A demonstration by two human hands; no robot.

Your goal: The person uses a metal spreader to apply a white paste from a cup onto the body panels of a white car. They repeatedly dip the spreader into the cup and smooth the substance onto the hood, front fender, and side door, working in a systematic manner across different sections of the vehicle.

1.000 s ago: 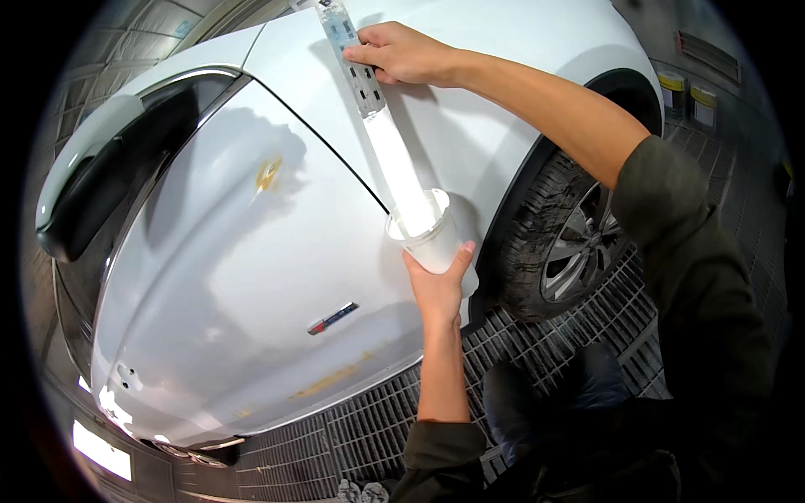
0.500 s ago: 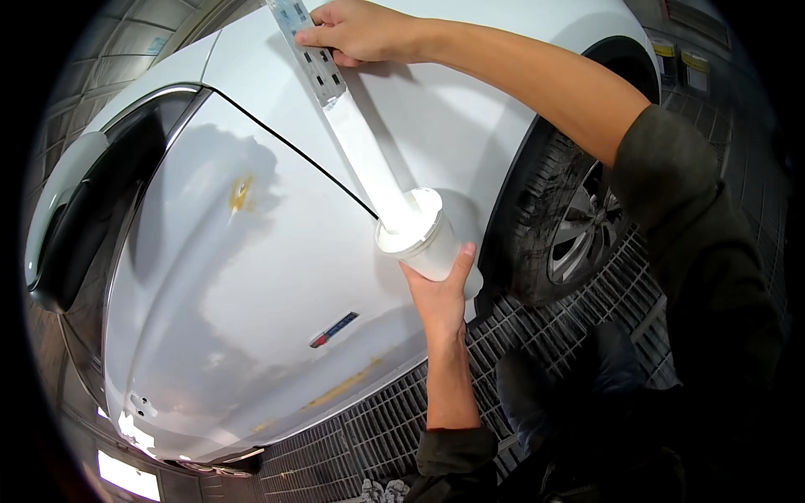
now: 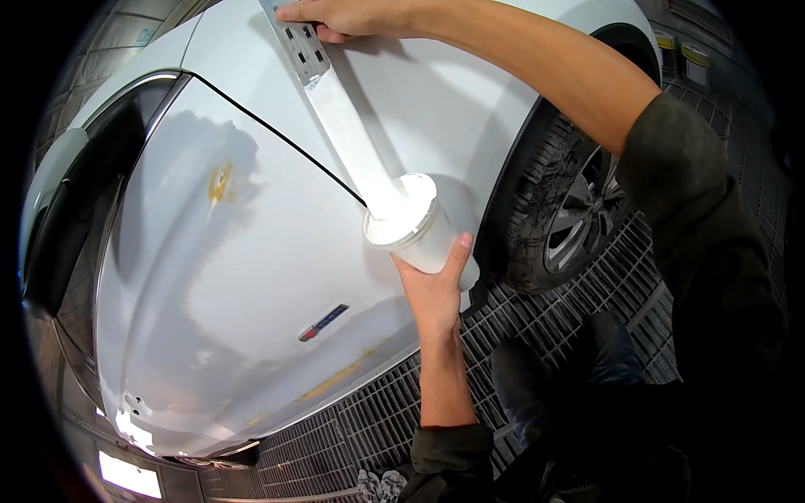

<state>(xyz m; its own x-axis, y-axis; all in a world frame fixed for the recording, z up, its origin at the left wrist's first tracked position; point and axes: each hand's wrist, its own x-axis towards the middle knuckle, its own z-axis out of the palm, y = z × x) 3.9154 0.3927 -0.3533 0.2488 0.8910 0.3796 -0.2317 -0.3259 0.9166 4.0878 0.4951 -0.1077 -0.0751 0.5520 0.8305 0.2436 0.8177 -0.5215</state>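
My left hand is wrapped round a white plastic cup filled with white paint. My right hand grips the upper end of a long, flat mixing stick with dark square marks. The stick slants down to the right, its lower part coated white and its tip sunk in the paint. Both are held in front of a white car, whose door carries grey patches and a yellowish spot. Part of my right hand's fingers is hidden behind the stick.
A dusty wheel stands at the right above the metal floor grating. A side mirror juts out at the far left. Two cans stand at the upper right. A badge sits low on the car's side.
The cup and stick appear slightly further left and higher in the picture, as does the car. Both hands keep their grip, and the stick's tip stays in the cup.
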